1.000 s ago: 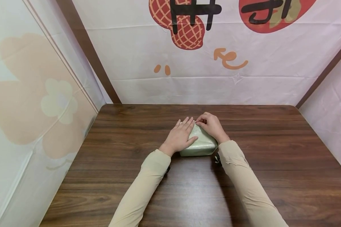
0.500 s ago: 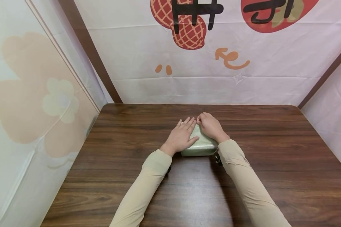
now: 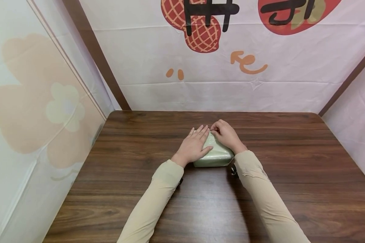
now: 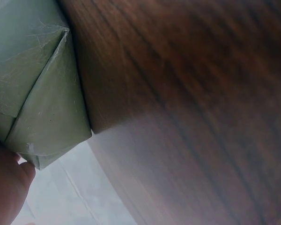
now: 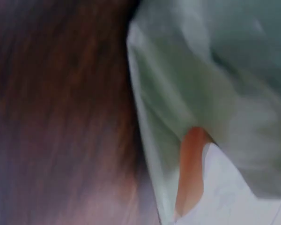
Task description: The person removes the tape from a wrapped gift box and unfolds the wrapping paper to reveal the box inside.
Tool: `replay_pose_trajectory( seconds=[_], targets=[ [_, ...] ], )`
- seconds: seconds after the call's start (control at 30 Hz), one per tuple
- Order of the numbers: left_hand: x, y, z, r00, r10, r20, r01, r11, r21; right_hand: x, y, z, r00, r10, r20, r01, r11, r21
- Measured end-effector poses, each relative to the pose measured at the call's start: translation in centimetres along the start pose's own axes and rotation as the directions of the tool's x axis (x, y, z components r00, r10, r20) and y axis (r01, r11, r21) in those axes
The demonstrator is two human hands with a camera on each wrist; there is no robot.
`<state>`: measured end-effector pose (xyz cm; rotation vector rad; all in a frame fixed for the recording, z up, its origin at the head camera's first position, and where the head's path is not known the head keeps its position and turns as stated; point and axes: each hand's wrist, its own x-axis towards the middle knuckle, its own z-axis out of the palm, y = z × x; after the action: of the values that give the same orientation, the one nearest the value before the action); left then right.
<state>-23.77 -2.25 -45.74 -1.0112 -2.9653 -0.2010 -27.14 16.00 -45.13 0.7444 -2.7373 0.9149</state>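
Note:
A box-like package in shiny pale green wrapping paper lies on the table. My left hand rests flat on its top, fingers straight and thumb spread towards the near edge. At the far edge of the top, my right hand pinches the wrapping paper between thumb and curled fingers; the exact spot is partly hidden. In the left wrist view, the package end shows triangular folds, with part of the left hand below. A fingertip touches the loose, creased paper in the blurred right wrist view.
A dark wood-grain table carries the package. Behind it hangs a white printed cloth, and another with a flower print closes off the left side. Something small and dark sits beneath the right wrist.
My right hand turned its knuckles over the far edge half a second ago, then came back to a pinch there. The left hand stays on the package, which has hardly moved.

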Motion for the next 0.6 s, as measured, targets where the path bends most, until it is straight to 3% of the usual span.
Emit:
replay_pose_trajectory(
  seconds=[0.3,0.6],
  targets=[
    [-0.05,-0.17,0.12,1.0,-0.008,0.004,0.008,1.0,0.009,0.0,-0.41,0.34,0.999,-0.045,0.023,0.049,0.982,-0.182],
    [-0.07,-0.24,0.19,1.0,-0.004,-0.005,0.004,1.0,-0.001,-0.4,-0.44,-0.23,0.994,-0.06,0.089,0.075,0.981,-0.176]
  ],
)
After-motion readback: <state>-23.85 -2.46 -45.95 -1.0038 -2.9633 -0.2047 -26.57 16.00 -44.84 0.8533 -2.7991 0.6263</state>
